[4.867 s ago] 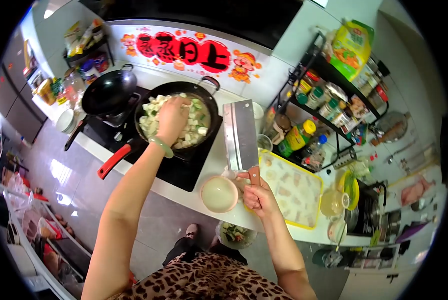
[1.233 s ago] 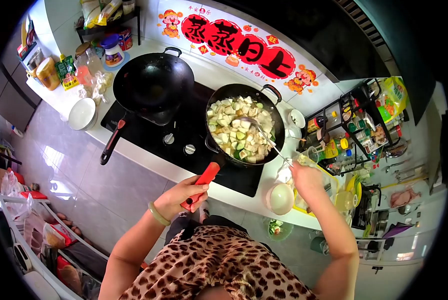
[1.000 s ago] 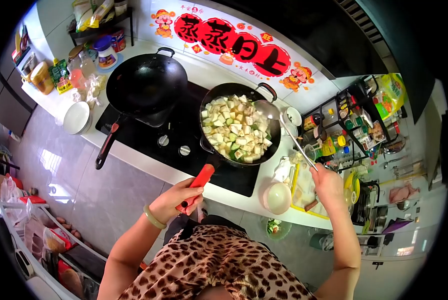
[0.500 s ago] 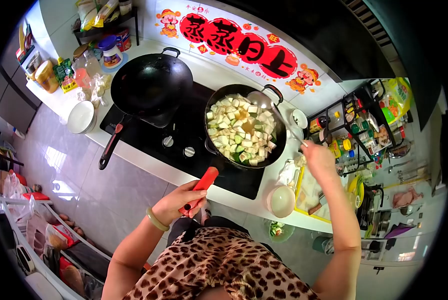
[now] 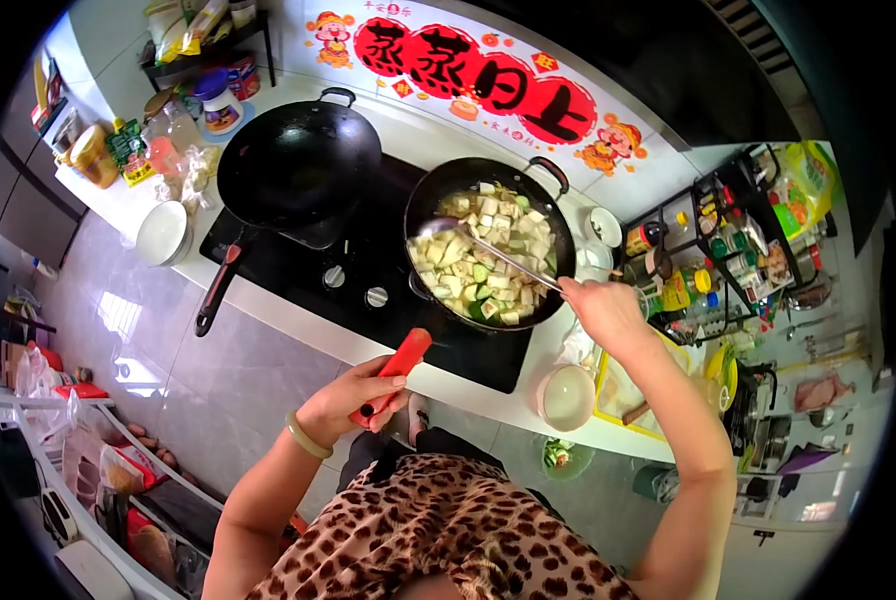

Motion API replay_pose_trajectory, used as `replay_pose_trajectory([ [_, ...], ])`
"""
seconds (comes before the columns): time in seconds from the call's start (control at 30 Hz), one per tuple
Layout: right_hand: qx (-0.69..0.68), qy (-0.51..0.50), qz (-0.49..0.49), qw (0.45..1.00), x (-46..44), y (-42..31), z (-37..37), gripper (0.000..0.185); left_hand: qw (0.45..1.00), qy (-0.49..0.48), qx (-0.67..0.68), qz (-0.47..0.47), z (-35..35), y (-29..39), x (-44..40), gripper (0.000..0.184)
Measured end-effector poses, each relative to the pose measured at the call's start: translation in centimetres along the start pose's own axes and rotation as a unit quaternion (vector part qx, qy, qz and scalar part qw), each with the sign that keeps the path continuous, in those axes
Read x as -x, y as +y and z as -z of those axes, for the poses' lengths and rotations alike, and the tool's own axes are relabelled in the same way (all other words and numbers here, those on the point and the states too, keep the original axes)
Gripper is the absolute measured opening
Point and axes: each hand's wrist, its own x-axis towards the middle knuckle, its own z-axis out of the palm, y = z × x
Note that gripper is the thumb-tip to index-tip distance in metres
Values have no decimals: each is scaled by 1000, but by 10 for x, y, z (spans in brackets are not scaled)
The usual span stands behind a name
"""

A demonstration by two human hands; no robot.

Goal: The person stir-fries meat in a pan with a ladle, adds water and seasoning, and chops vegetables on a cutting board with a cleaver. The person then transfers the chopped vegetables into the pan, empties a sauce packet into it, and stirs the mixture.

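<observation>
My left hand (image 5: 360, 398) is wrapped round the red handle (image 5: 406, 356) of the right-hand pan (image 5: 418, 190). Pale diced cubes with some green pieces (image 5: 498, 255) fill this pan in a shallow liquid. My right hand (image 5: 600, 308) grips a metal ladle (image 5: 508, 258) by its handle, over the pan's right rim. The ladle's bowl rests among the cubes at the left side of the pan, partly hidden by shine. A second black wok (image 5: 298, 165), with nothing in it, sits on the left of the black hob (image 5: 383, 240).
A white bowl (image 5: 163, 233) stands at the counter's left, another bowl (image 5: 567, 397) at its front right edge. Beside that is a yellow-rimmed tray (image 5: 618, 385). Bottles fill a black rack (image 5: 713, 225) at right. A bowl of scraps (image 5: 566, 456) is below the counter.
The knife has left my right hand, which now holds the ladle; my left hand has gone from the cubes to the red handle. Lately the ladle's bowl has swept leftward across the pan.
</observation>
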Motion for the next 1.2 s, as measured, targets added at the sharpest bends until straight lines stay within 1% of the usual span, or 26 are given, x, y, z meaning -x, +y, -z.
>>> replay_pose_trajectory([
  [0.03,-1,-2,-6,1000,16,1,2,9,1000,-1,-3,-4,-1,1,1,38],
  [0.1,11,44,-31,998,48,10,10,16,1000,-4,-11,-8,-4,4,2,37],
  [0.17,34,40,-62,997,80,16,29,22,999,12,-35,8,-5,6,4,45],
  [0.23,4,7,-110,994,107,15,56,21,1000,9,-30,3,-4,4,4,45],
  [0.27,3,8,-110,994,116,10,69,21,1000,5,-22,-2,-4,3,4,45],
  [0.33,-107,-34,-151,982,129,2,87,17,1000,-4,-9,-3,-2,3,4,43],
  [0.37,-108,-31,-151,982,131,-5,90,17,1000,-15,6,-3,-1,4,4,40],
  [0.4,-118,-87,-154,977,128,-15,93,14,1000,-15,3,-4,-2,4,4,40],
  [0.43,-127,-144,-156,969,124,-24,94,14,1000,-12,1,-3,-2,5,4,41],
  [0.47,-127,-142,-157,969,119,-31,85,14,1000,-9,-2,-2,-3,5,4,41],
  [0.53,-101,-162,-115,975,107,-42,50,18,1000,-11,3,-1,0,3,3,40],
  [0.63,-78,-181,-129,972,71,-46,26,13,1000,-11,5,-3,0,2,4,39],
  [0.7,-67,-167,-129,975,51,-37,9,14,1000,-8,2,-7,-2,2,4,39],
  [0.77,-53,-153,-125,979,42,-28,7,15,1000,5,-2,-3,-5,4,5,36],
  [0.8,-80,-121,-133,980,43,-20,12,15,1000,5,2,-3,-5,4,5,36],
  [0.83,-107,-90,-140,980,46,-14,18,16,1000,11,-19,-8,-6,4,5,42],
  [0.87,-106,-95,-137,980,51,-11,27,16,999,17,-39,-12,-7,3,5,47],
  [0.93,-92,-72,-219,969,61,-8,48,18,999,20,-37,-13,-8,3,5,47],
  [1.0,-101,-68,-222,967,69,-4,59,19,999,25,-39,-17,-6,3,4,46],
  [1.07,-112,-63,-229,965,71,-7,60,20,1000,-4,-9,-15,-2,2,3,36],
  [1.17,-90,-81,-219,968,66,-22,50,18,1000,-4,-11,-18,-4,4,3,36],
  [1.2,-80,-100,-191,973,63,-26,38,18,1000,-4,-13,-18,-5,5,4,36],
])
